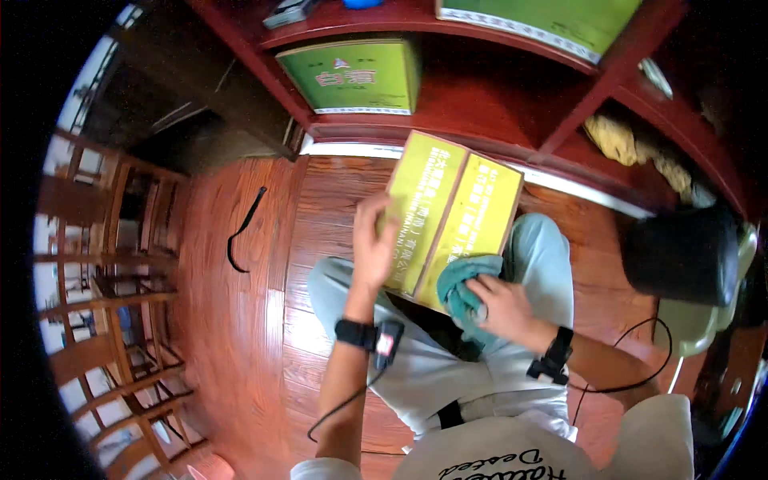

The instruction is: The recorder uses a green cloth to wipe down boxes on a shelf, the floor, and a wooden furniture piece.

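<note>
A yellow-green cardboard box (459, 216) with printed writing stands tilted between my knees, its taped top facing me. My left hand (375, 240) rests on the box's left edge, the fingers bent over it. In my right hand (501, 303) is a bunched teal cloth (465, 282), pressed on the near right corner of the box. Both wrists wear black straps with small devices and cables.
Ahead is a dark red wooden shelf unit (480, 90) holding a similar green box (360, 78) and another above. A black bin (681, 258) stands at right. On the wooden floor at left lies a black strap (240, 234); wooden chairs (114, 336) are beyond.
</note>
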Demonstrator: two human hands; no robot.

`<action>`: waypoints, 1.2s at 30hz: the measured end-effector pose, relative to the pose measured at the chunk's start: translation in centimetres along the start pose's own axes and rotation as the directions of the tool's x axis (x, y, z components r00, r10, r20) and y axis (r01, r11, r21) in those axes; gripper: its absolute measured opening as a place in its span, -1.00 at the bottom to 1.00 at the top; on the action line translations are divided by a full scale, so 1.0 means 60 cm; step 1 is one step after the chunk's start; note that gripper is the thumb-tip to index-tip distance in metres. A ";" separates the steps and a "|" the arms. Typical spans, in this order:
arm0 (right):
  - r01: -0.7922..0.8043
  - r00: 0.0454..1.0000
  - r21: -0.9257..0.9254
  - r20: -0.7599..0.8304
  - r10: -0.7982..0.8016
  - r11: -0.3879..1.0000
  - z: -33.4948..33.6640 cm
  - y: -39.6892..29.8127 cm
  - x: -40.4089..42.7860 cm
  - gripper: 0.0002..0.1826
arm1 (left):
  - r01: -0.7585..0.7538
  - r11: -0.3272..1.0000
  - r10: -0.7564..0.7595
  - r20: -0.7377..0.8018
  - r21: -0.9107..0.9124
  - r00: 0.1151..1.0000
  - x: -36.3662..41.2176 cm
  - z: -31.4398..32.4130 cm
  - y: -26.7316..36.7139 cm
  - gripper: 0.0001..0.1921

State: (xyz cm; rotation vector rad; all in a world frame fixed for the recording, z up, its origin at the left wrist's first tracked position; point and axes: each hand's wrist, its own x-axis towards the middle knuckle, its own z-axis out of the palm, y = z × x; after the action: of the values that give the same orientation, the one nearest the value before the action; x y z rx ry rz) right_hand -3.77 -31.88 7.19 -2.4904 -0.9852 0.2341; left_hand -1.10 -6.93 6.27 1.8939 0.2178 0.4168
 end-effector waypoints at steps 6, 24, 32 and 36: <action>-0.233 0.946 -0.220 -0.277 0.168 0.947 -0.087 0.128 0.187 -0.29 | -0.022 0.959 0.061 -0.130 0.284 0.990 -0.158 -0.035 0.048 -0.81; -0.338 0.639 0.691 0.667 -0.384 0.639 -0.009 -0.184 0.094 -0.28 | 0.357 0.679 -0.630 -0.259 -0.641 0.733 -0.336 -0.028 0.058 -0.40; -0.058 0.976 0.537 0.209 -0.066 0.842 -0.080 -0.016 0.302 -0.62 | -0.009 0.505 -0.776 -0.458 -0.863 0.434 -0.372 -0.126 0.035 -0.56; 0.046 0.997 0.053 0.061 -0.049 0.998 -0.087 0.111 0.324 -0.38 | 0.042 0.464 -0.750 -0.367 -0.885 0.550 -0.333 -0.147 0.045 -0.50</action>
State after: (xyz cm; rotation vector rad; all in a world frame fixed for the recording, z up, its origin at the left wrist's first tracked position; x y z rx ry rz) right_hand 16.09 -24.70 8.82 -2.4234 -1.0493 0.3191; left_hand -23.03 -7.13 7.90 0.5697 0.9095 0.7468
